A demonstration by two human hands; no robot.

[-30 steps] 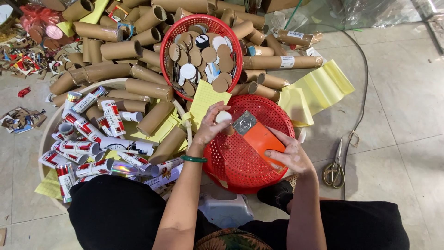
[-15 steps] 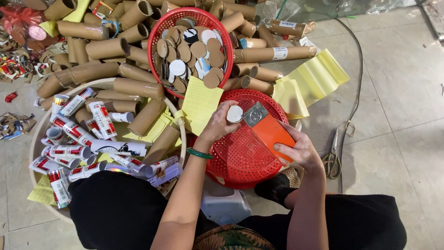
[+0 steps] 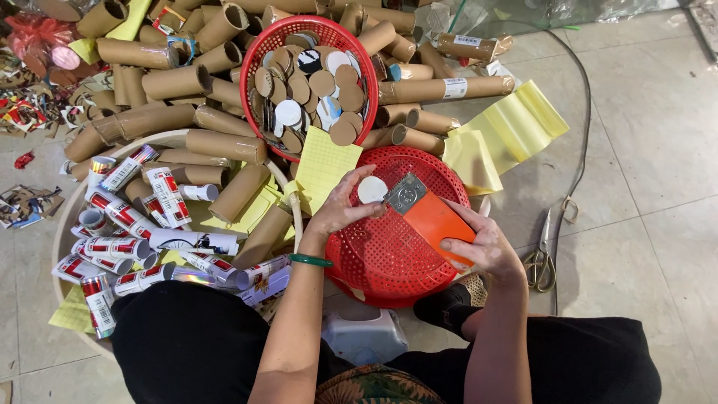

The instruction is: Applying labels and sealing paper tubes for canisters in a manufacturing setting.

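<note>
hands (image 3: pixel 340 209) (image 3: pixel 479 243) – disc (image 3: pixel 372 189), scraper (image 3: pixel 430 217)

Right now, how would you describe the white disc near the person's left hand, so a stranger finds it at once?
Find the overturned red basket in front of the person, the lower of the two red baskets. On its top, the left hand touches a small white disc, beside an orange tool with a metal head. It lies alone, unlike the discs heaped in the upper basket.

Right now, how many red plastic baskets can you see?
2. One upright red plastic basket of round cardboard discs sits among the tubes; one upturned red plastic basket lies under both hands. Others may be hidden.
</note>
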